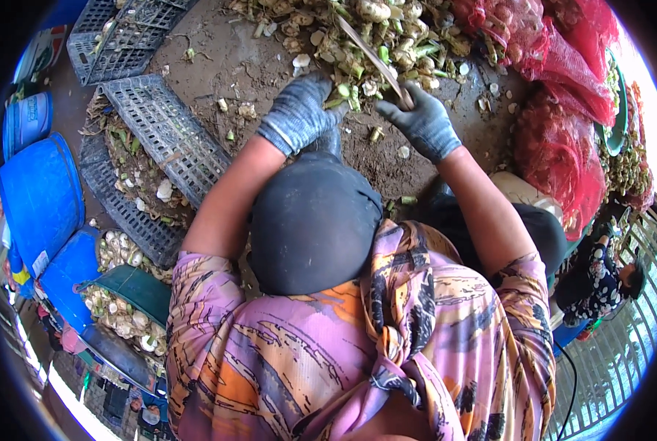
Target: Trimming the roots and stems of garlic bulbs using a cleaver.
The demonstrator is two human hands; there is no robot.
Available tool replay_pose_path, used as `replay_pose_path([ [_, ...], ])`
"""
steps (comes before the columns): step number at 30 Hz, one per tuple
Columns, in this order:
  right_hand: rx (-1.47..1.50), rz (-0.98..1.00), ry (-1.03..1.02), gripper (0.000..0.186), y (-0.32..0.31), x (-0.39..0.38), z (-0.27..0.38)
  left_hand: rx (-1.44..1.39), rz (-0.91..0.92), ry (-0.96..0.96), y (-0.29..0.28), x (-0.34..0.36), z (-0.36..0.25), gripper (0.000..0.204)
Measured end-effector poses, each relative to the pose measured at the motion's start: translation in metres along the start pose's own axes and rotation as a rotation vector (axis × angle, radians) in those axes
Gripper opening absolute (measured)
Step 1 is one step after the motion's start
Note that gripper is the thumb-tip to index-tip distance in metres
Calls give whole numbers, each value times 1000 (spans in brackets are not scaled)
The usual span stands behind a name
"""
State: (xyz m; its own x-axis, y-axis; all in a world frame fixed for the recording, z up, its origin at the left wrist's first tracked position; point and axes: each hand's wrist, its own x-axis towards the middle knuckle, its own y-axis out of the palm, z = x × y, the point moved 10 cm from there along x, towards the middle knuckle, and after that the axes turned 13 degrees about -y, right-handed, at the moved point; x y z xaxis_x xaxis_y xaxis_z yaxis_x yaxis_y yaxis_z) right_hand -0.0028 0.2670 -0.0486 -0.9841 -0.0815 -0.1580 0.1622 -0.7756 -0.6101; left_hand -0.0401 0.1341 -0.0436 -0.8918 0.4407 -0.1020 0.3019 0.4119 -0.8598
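At the upper centre my left hand [303, 110], in a grey knit glove, is curled at the near edge of a heap of bulbs with cut green stalks [372, 15]; what lies inside its fingers is hidden. My right hand [417, 121], gloved alike, grips the lower end of a long, narrow blade [376, 55] that points up and left over the heap. Stalk pieces and peel litter the dirty floor [218, 73] around both hands. A dark rounded cloth-covered shape [310, 220] fills the middle below them.
Dirty black crates [159, 125] and blue tubs [38, 198] line the left, with a green container of bulbs [123, 279] below. Red mesh sacks [564, 162] crowd the upper right. Another person [600, 279] works at the far right beside a slatted grating [615, 367].
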Motion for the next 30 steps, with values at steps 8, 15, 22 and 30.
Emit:
replay_pose_path([
  [8,711,-194,198,24,15,20,-23,-1099,289,-18,-3,-3,9,72],
  [15,1274,154,637,32,99,-19,-29,-1373,414,-61,16,2,-15,59],
  [22,-6,-128,-191,25,-2,2,11,-1368,301,-70,14,9,3,65],
  [30,-558,220,-373,17,9,-8,70,-1263,138,86,26,3,21,52],
])
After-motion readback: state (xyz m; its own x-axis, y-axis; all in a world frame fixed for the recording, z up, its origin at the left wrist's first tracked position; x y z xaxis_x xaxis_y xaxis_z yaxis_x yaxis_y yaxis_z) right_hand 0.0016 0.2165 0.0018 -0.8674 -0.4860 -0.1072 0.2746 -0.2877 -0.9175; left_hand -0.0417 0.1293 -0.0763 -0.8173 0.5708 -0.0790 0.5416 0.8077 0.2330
